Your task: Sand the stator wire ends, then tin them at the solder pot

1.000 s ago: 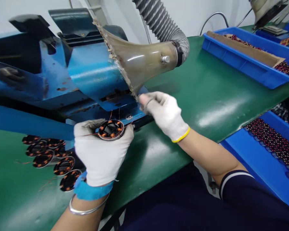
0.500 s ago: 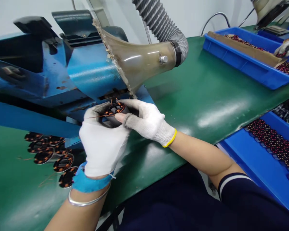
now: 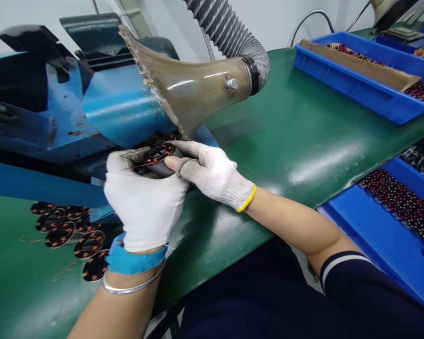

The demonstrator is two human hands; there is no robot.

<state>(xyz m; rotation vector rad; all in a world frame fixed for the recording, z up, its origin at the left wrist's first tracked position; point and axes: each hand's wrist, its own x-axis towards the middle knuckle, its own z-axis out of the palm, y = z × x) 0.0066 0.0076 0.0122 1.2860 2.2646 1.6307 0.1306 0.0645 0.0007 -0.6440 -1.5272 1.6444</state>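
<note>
Between both gloved hands is a motor stator (image 3: 161, 160), a dark metal cylinder with copper windings and loose wire ends at its top. My left hand (image 3: 143, 197), in a white glove, wraps round its left side. My right hand (image 3: 212, 172), gloved with the thumb tip bare, grips the right side, thumb on the near rim. The stator is tilted, just below the blue machine (image 3: 127, 103) and its cloudy plastic suction hood (image 3: 198, 87). Fingers behind the stator are partly hidden. Several more stators (image 3: 89, 244) stand on the green table at the left.
A ribbed grey hose (image 3: 229, 28) joins the hood. On the green tabletop (image 3: 268, 141), a blue crate (image 3: 349, 84) with cardboard and small parts stands at the back right. Another blue crate (image 3: 371, 240), holding rows of dark parts, sits lower right, below the table edge.
The stator has tipped and turned a little in my hands, which have shifted slightly left in view. The other person's gloved hand at the far crate has left the view.
</note>
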